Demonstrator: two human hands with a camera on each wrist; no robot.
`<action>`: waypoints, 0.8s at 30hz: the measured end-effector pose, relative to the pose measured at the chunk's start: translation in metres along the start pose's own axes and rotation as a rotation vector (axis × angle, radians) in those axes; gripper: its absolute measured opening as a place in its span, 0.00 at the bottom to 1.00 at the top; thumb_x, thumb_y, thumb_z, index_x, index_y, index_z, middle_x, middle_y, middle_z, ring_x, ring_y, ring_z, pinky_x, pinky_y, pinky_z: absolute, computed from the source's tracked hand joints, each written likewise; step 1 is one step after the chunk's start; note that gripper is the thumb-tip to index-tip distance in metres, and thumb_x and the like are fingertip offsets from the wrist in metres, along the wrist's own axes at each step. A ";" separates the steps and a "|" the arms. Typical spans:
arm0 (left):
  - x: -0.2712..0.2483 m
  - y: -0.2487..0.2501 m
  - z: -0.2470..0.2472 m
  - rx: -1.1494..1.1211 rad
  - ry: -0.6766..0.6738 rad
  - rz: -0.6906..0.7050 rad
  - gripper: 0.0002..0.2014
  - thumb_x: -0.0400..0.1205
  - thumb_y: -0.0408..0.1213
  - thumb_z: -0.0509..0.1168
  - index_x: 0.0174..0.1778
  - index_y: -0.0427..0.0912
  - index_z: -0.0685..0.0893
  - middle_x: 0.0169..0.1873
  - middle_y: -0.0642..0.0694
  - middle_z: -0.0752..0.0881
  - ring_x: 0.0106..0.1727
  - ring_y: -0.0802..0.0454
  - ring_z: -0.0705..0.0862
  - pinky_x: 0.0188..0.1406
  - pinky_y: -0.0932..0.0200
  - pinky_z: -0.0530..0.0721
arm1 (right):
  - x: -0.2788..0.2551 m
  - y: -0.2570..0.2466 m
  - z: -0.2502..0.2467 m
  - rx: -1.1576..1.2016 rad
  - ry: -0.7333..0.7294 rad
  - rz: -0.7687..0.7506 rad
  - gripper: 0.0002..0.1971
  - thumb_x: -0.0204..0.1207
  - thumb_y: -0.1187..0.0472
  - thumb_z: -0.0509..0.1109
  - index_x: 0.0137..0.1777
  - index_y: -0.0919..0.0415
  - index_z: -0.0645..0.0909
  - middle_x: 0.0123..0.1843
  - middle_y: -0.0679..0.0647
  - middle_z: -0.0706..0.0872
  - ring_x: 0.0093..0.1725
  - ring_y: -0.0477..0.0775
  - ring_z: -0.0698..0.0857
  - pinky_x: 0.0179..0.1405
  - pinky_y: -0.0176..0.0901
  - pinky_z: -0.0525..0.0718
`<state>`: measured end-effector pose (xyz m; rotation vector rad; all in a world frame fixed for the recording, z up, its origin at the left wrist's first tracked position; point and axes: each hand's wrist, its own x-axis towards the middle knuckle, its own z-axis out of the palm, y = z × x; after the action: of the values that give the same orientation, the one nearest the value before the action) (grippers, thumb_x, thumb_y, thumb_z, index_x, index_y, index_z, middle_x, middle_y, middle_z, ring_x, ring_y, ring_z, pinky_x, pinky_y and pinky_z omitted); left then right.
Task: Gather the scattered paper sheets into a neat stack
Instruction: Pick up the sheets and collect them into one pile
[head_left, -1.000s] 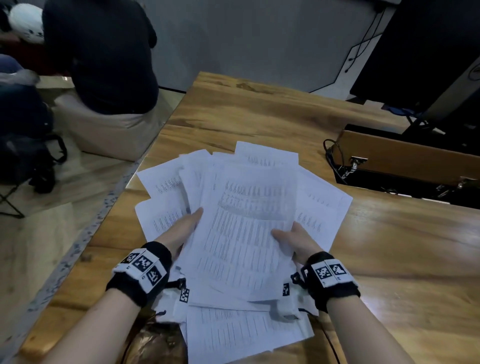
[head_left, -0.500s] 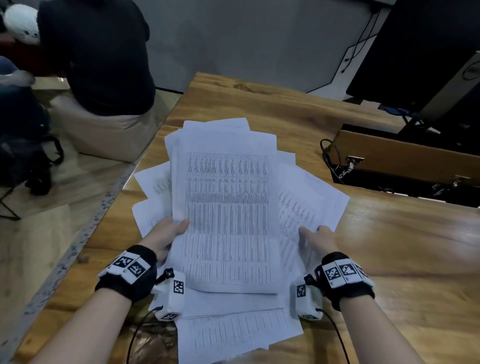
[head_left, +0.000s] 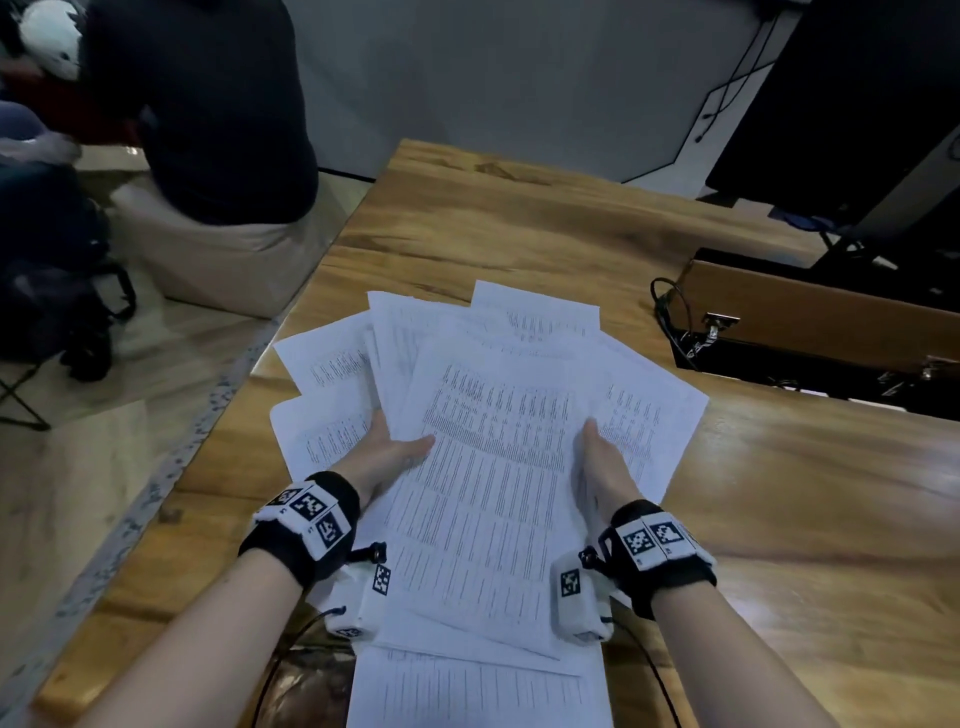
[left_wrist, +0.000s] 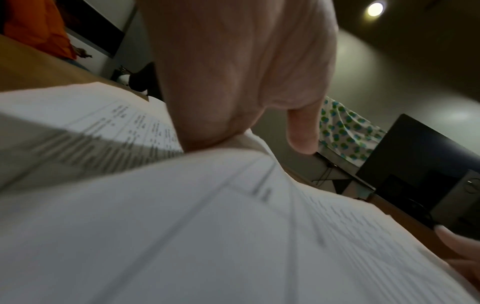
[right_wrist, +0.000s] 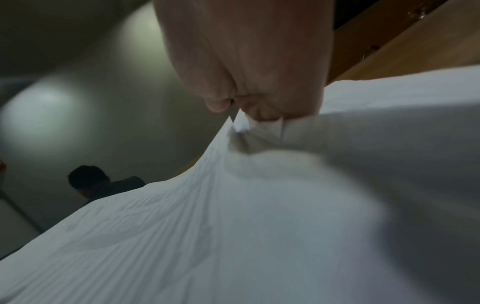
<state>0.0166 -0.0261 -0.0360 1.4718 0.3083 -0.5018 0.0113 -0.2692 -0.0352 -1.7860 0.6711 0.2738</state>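
White printed paper sheets (head_left: 498, 467) lie fanned out on the wooden table (head_left: 519, 223) in the head view. My left hand (head_left: 400, 441) grips the left edge of the top bundle, thumb on top and fingers beneath. My right hand (head_left: 592, 441) holds the bundle's right edge. In the right wrist view the fingers (right_wrist: 254, 98) pinch crumpled sheet edges (right_wrist: 259, 127). The left wrist view shows my thumb (left_wrist: 301, 131) over the blurred sheets (left_wrist: 182, 216). More sheets (head_left: 322, 374) spread out underneath to the left, right and far side.
One sheet (head_left: 467, 691) hangs at the table's near edge. A wooden case (head_left: 810, 312) with black cables (head_left: 670, 317) stands at the right, a dark monitor (head_left: 857, 104) behind it. A seated person (head_left: 208, 104) is off the table's left side.
Half a second ago the bundle was lifted up towards me; now both hands have lowered it back onto the spread sheets, slightly turned to the right.
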 end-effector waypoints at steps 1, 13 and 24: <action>0.001 -0.003 0.001 0.000 0.014 0.008 0.39 0.78 0.30 0.68 0.79 0.49 0.54 0.71 0.45 0.75 0.69 0.44 0.77 0.73 0.47 0.73 | -0.002 0.003 0.004 -0.012 -0.021 0.005 0.36 0.81 0.38 0.47 0.75 0.68 0.67 0.51 0.57 0.78 0.57 0.56 0.78 0.60 0.51 0.79; -0.023 0.002 0.000 -0.124 -0.052 0.220 0.22 0.79 0.21 0.61 0.67 0.43 0.74 0.54 0.43 0.87 0.55 0.45 0.86 0.48 0.55 0.88 | -0.015 0.019 -0.027 0.329 -0.059 -0.224 0.37 0.64 0.52 0.80 0.70 0.61 0.69 0.62 0.57 0.83 0.54 0.51 0.85 0.42 0.36 0.88; -0.013 0.004 -0.002 -0.032 -0.056 0.066 0.24 0.78 0.25 0.65 0.70 0.44 0.74 0.63 0.41 0.84 0.65 0.40 0.82 0.68 0.37 0.77 | -0.017 0.010 -0.007 0.205 -0.184 -0.216 0.19 0.72 0.70 0.72 0.64 0.66 0.77 0.54 0.62 0.89 0.52 0.62 0.89 0.53 0.59 0.87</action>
<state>0.0073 -0.0220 -0.0261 1.4293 0.2213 -0.4820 -0.0094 -0.2726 -0.0326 -1.5985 0.3590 0.2114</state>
